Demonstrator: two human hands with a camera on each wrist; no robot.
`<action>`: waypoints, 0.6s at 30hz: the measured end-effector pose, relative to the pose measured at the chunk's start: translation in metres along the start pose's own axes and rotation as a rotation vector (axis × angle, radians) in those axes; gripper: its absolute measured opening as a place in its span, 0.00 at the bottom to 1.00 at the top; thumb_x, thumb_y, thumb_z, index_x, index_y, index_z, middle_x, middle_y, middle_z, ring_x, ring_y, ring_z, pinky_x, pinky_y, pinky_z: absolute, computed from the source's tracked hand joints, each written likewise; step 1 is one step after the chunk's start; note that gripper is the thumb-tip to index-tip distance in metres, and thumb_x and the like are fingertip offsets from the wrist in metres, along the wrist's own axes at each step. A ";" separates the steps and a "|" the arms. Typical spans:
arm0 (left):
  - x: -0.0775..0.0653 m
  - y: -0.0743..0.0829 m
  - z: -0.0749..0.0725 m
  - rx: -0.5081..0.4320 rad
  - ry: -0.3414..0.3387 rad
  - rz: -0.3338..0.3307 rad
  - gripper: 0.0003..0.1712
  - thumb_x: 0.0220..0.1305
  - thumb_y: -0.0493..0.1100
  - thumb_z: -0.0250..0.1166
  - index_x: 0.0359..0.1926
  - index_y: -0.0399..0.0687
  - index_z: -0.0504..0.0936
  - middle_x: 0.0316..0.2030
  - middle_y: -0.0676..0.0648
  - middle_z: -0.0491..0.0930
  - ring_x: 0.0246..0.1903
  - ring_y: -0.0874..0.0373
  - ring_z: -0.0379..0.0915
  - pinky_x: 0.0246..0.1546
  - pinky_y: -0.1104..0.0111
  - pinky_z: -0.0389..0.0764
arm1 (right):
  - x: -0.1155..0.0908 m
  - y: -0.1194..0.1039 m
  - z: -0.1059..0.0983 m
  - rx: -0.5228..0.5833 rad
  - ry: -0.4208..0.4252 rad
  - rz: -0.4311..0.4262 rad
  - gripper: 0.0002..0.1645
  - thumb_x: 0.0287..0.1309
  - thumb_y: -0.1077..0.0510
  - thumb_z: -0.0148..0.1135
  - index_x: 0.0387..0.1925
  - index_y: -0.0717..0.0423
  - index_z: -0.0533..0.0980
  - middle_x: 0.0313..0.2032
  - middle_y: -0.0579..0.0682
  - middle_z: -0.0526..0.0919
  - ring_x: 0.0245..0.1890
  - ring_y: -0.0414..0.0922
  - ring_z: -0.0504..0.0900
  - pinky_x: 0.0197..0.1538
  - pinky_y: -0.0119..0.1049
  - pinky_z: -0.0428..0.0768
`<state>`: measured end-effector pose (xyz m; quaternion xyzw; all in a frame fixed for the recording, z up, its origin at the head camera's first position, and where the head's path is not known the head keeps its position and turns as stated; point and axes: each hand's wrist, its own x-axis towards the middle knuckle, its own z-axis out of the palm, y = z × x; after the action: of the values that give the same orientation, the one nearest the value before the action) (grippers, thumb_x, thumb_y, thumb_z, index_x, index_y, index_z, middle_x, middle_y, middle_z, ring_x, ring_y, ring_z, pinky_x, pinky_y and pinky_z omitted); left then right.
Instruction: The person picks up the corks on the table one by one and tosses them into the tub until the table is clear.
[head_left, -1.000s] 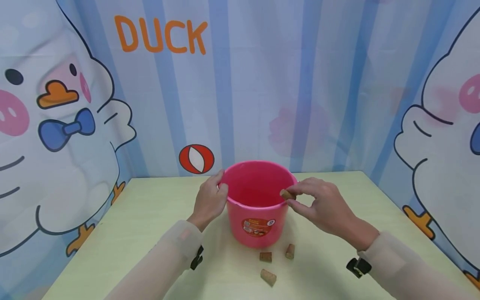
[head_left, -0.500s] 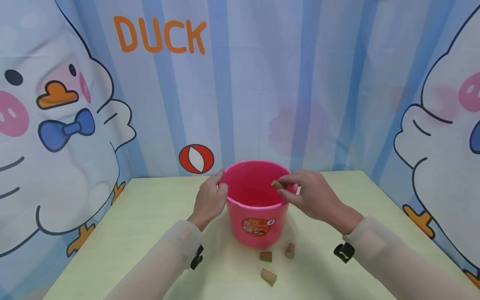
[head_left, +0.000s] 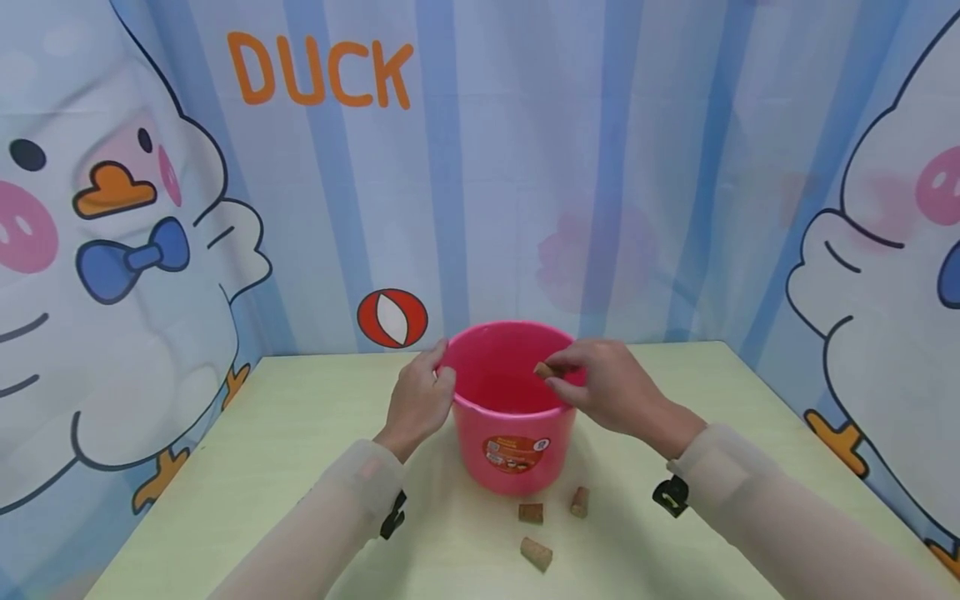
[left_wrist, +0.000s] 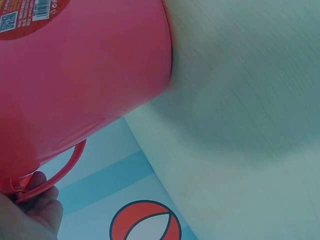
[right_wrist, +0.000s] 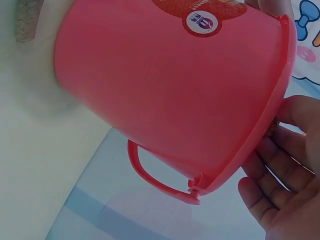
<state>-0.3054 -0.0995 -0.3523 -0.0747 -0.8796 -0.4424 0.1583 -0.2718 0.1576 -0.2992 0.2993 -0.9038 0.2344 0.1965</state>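
Note:
A pink bucket (head_left: 472,433) stands upright on the table, an orange label (head_left: 516,454) on its front. My left hand (head_left: 416,404) grips its left side at the rim, fingers near the loop handle (left_wrist: 65,170) in the left wrist view. Over the right part of the opening, my right hand (head_left: 618,387) pinches a small cork (head_left: 543,371) between thumb and fingers. In the right wrist view, the bucket's rim hides most of that cork. Three more corks lie in front of the bucket: a darker one (head_left: 531,513), one at the right (head_left: 580,502) and one nearest me (head_left: 536,554).
The pale yellow table (head_left: 315,467) ends at a striped blue cloth backdrop (head_left: 502,167) printed with ducks and a red ball (head_left: 392,318). A second loop handle (right_wrist: 155,182) hangs on the bucket's right side.
My right hand has moved left with the cork, from the bucket's right rim to over the opening. The left hand, bucket and the corks on the table have stayed put.

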 end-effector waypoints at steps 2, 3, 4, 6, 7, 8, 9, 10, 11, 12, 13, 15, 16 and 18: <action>0.000 0.000 -0.001 -0.001 -0.002 0.002 0.33 0.75 0.47 0.51 0.78 0.48 0.62 0.72 0.48 0.69 0.66 0.46 0.69 0.58 0.53 0.81 | 0.002 0.000 0.001 -0.004 -0.011 0.008 0.11 0.59 0.57 0.75 0.44 0.52 0.88 0.35 0.43 0.87 0.34 0.41 0.82 0.36 0.32 0.85; 0.000 0.000 -0.001 -0.001 -0.004 0.002 0.33 0.75 0.47 0.51 0.78 0.48 0.62 0.72 0.48 0.69 0.66 0.46 0.69 0.58 0.53 0.81 | 0.003 -0.001 0.001 -0.003 -0.016 0.012 0.11 0.59 0.57 0.75 0.44 0.52 0.88 0.35 0.43 0.87 0.34 0.41 0.82 0.36 0.32 0.85; 0.000 0.000 -0.001 -0.003 -0.006 0.002 0.33 0.75 0.47 0.51 0.78 0.48 0.62 0.73 0.48 0.69 0.66 0.46 0.69 0.59 0.53 0.80 | 0.004 -0.001 0.002 -0.003 -0.022 0.016 0.11 0.58 0.57 0.75 0.44 0.52 0.88 0.35 0.43 0.87 0.35 0.41 0.82 0.36 0.32 0.85; -0.001 0.000 -0.001 -0.006 -0.007 -0.001 0.33 0.75 0.47 0.51 0.78 0.48 0.62 0.72 0.48 0.69 0.66 0.46 0.69 0.58 0.53 0.80 | 0.005 -0.002 0.002 0.004 -0.037 0.032 0.12 0.58 0.57 0.75 0.44 0.52 0.88 0.36 0.43 0.88 0.36 0.42 0.83 0.37 0.33 0.86; -0.001 0.000 -0.002 -0.007 -0.008 -0.002 0.33 0.75 0.47 0.51 0.78 0.48 0.62 0.72 0.48 0.69 0.66 0.46 0.69 0.58 0.53 0.81 | 0.005 -0.003 0.003 0.008 -0.046 0.038 0.12 0.58 0.58 0.75 0.44 0.52 0.88 0.37 0.44 0.88 0.36 0.42 0.83 0.37 0.34 0.86; -0.001 -0.001 -0.002 -0.006 -0.006 -0.001 0.33 0.75 0.47 0.51 0.78 0.48 0.62 0.72 0.47 0.69 0.66 0.46 0.69 0.58 0.53 0.81 | 0.006 -0.004 0.003 0.014 -0.054 0.045 0.12 0.58 0.58 0.75 0.45 0.53 0.88 0.37 0.44 0.88 0.36 0.42 0.84 0.37 0.34 0.86; -0.001 -0.001 -0.002 -0.005 -0.005 0.000 0.33 0.75 0.47 0.51 0.78 0.47 0.62 0.72 0.47 0.69 0.66 0.46 0.69 0.59 0.53 0.80 | 0.007 -0.005 0.004 0.018 -0.061 0.054 0.12 0.57 0.58 0.76 0.45 0.53 0.88 0.37 0.44 0.88 0.37 0.43 0.84 0.37 0.34 0.87; -0.001 -0.001 -0.002 -0.004 -0.003 0.000 0.33 0.75 0.47 0.51 0.78 0.47 0.62 0.72 0.47 0.69 0.66 0.46 0.69 0.59 0.53 0.80 | 0.007 -0.005 0.004 0.020 -0.068 0.063 0.13 0.57 0.57 0.76 0.45 0.53 0.88 0.37 0.44 0.88 0.37 0.43 0.84 0.37 0.34 0.87; -0.001 -0.001 -0.002 -0.004 -0.001 0.000 0.33 0.75 0.47 0.51 0.78 0.47 0.62 0.72 0.47 0.70 0.66 0.46 0.70 0.59 0.53 0.80 | 0.007 -0.005 0.005 0.020 -0.074 0.072 0.14 0.57 0.57 0.76 0.46 0.54 0.88 0.38 0.45 0.89 0.37 0.44 0.84 0.37 0.35 0.87; -0.001 -0.002 -0.002 -0.002 -0.001 0.003 0.33 0.75 0.47 0.51 0.78 0.46 0.62 0.72 0.46 0.70 0.66 0.45 0.70 0.59 0.53 0.80 | 0.007 -0.006 0.005 0.015 -0.077 0.076 0.15 0.57 0.57 0.75 0.47 0.55 0.88 0.38 0.47 0.89 0.37 0.45 0.85 0.38 0.35 0.87; -0.001 -0.002 -0.002 -0.002 0.000 0.004 0.33 0.75 0.47 0.51 0.78 0.46 0.62 0.71 0.46 0.70 0.65 0.45 0.70 0.59 0.53 0.80 | 0.007 -0.006 0.005 0.004 -0.077 0.079 0.16 0.58 0.57 0.75 0.48 0.56 0.87 0.39 0.48 0.89 0.38 0.46 0.85 0.38 0.36 0.87; 0.000 -0.002 -0.002 -0.004 -0.002 0.003 0.33 0.75 0.47 0.51 0.78 0.46 0.62 0.71 0.46 0.70 0.65 0.46 0.70 0.58 0.53 0.81 | 0.007 -0.005 0.006 -0.020 -0.070 0.088 0.20 0.58 0.57 0.75 0.51 0.58 0.86 0.42 0.51 0.89 0.40 0.49 0.86 0.40 0.38 0.88; 0.000 -0.002 -0.002 -0.006 -0.004 0.003 0.34 0.75 0.47 0.51 0.78 0.46 0.62 0.71 0.46 0.70 0.65 0.46 0.70 0.58 0.54 0.81 | 0.006 -0.005 0.006 -0.032 -0.065 0.091 0.21 0.58 0.57 0.75 0.53 0.59 0.85 0.44 0.52 0.89 0.42 0.51 0.86 0.40 0.39 0.88; 0.000 -0.001 -0.002 -0.010 -0.007 0.001 0.34 0.75 0.47 0.51 0.78 0.47 0.62 0.71 0.47 0.70 0.65 0.46 0.70 0.58 0.54 0.81 | 0.005 -0.004 0.006 -0.051 -0.052 0.092 0.23 0.58 0.56 0.74 0.55 0.60 0.84 0.46 0.54 0.88 0.44 0.53 0.86 0.42 0.41 0.88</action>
<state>-0.3051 -0.1015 -0.3520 -0.0776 -0.8778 -0.4465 0.1550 -0.2744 0.1493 -0.3004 0.2582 -0.9271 0.2122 0.1695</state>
